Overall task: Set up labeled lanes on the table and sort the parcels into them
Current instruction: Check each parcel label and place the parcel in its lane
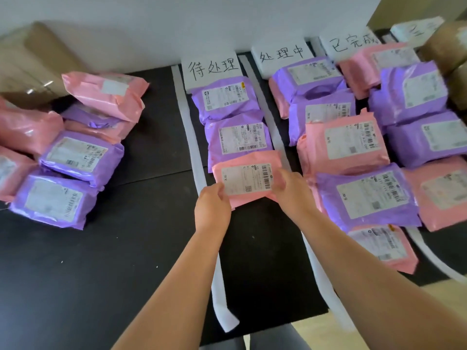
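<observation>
The single view came from a wide-angle camera worn on the person's head, at the near edge of the black table (151, 261), facing forward and steeply down. It sat close: both forearms ran up from the bottom of the frame, and the left hand (213, 205) and right hand (290, 190), gripping the pink parcel (246, 180), lay near the middle. The table's far edge met the white wall (177, 26) across the top. The near edge showed only at lower right, above a strip of pale floor (328, 337). The lens bowed the white lane strips (194, 137) outward, and the far right corner was blurred.
</observation>
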Demonstrator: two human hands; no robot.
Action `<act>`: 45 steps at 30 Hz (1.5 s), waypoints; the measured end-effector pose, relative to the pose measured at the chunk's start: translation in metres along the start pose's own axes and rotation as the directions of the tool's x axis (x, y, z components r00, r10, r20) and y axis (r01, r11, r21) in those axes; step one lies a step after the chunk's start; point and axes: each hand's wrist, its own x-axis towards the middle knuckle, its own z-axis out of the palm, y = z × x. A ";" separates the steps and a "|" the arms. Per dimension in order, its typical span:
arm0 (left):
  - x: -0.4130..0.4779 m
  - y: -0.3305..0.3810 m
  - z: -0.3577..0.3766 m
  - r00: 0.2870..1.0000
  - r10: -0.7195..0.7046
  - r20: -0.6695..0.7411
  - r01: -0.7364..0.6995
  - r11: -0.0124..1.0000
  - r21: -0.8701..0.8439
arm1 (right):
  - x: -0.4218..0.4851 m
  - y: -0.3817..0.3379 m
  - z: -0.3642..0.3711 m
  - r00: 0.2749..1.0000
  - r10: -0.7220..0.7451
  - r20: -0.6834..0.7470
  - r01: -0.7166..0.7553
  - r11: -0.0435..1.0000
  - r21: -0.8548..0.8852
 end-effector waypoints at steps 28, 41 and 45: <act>-0.074 -0.019 -0.068 0.985 0.046 -0.168 -0.031 0.995 0.091 | -0.053 -0.065 -0.012 0.972 -0.227 -0.059 0.228 0.973 0.012; -0.063 -0.124 -0.175 0.957 0.050 -0.285 -0.061 0.998 -0.029 | -0.113 -0.197 0.052 0.951 -0.301 -0.072 0.304 0.952 0.030; -0.055 -0.182 -0.225 0.955 0.041 -0.295 -0.044 0.999 -0.003 | -0.138 -0.251 0.102 0.959 -0.284 -0.001 0.283 0.956 0.074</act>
